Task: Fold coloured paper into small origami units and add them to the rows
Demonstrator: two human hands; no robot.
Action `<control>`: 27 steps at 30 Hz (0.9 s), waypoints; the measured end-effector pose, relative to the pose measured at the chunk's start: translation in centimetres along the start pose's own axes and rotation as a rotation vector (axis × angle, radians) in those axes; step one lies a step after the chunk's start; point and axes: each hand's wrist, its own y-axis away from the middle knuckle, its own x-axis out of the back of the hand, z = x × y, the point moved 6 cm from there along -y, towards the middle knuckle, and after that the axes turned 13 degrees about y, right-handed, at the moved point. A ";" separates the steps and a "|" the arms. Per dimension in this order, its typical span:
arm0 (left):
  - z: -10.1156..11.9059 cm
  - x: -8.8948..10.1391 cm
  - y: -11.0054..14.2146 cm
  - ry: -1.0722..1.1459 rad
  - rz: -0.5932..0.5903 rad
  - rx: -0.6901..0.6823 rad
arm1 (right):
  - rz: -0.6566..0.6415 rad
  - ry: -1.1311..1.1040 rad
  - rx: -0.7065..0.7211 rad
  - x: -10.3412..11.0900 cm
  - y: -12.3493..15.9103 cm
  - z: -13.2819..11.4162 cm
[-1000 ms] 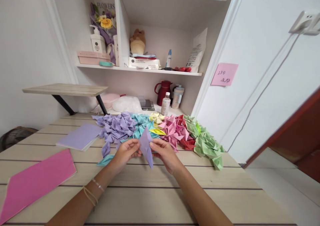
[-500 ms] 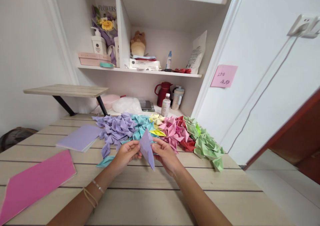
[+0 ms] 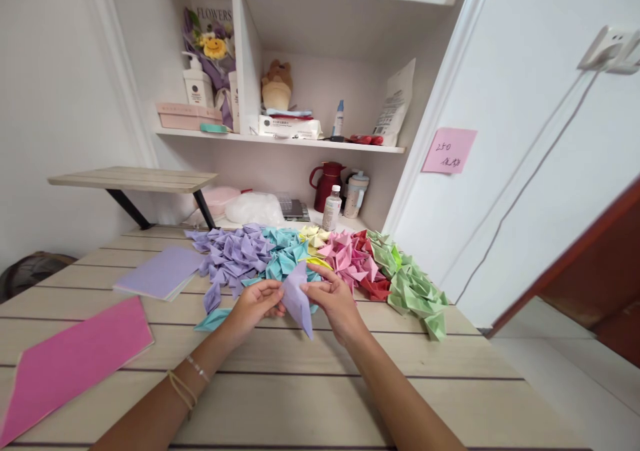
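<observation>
A folded piece of purple origami paper point(image 3: 297, 299) is held upright above the table between my two hands. My left hand point(image 3: 260, 304) pinches its left edge between thumb and fingers. On the other side, my right hand point(image 3: 333, 299) grips the right edge, thumb at the front and index finger raised near the top. Just behind lie heaps of folded paper pieces: purple ones point(image 3: 235, 254), blue ones point(image 3: 285, 251), pink ones point(image 3: 347, 254) and green ones point(image 3: 417, 291). One loose blue folded piece point(image 3: 213, 319) rests beside my left wrist.
A stack of purple paper sheets point(image 3: 159, 271) and a magenta sheet stack point(image 3: 80, 364) lie at the left of the slatted table point(image 3: 280, 401). A small raised stand point(image 3: 133, 179) is at the back left. A bottle point(image 3: 332, 210) and a red jug point(image 3: 327, 186) stand behind the heaps.
The purple paper has turned and changed shape slightly between my hands. My right index finger has lifted toward its top. My left hand has barely moved.
</observation>
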 end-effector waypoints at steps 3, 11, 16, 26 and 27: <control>-0.1 -0.3 0.1 0.008 -0.018 0.015 | -0.023 -0.045 -0.028 -0.1 0.0 0.4; -0.4 -0.4 0.2 0.105 -0.024 0.040 | -0.128 -0.287 -0.132 -1.5 0.4 1.2; -0.4 -0.2 0.1 0.136 -0.014 0.027 | -0.171 -0.287 -0.148 -2.0 0.5 1.4; -0.4 1.2 -0.7 0.108 0.061 -0.033 | -0.078 0.156 0.114 -0.8 0.3 -0.8; -0.4 1.2 -0.7 0.097 0.060 -0.039 | -0.107 0.190 0.136 -1.1 0.4 -1.0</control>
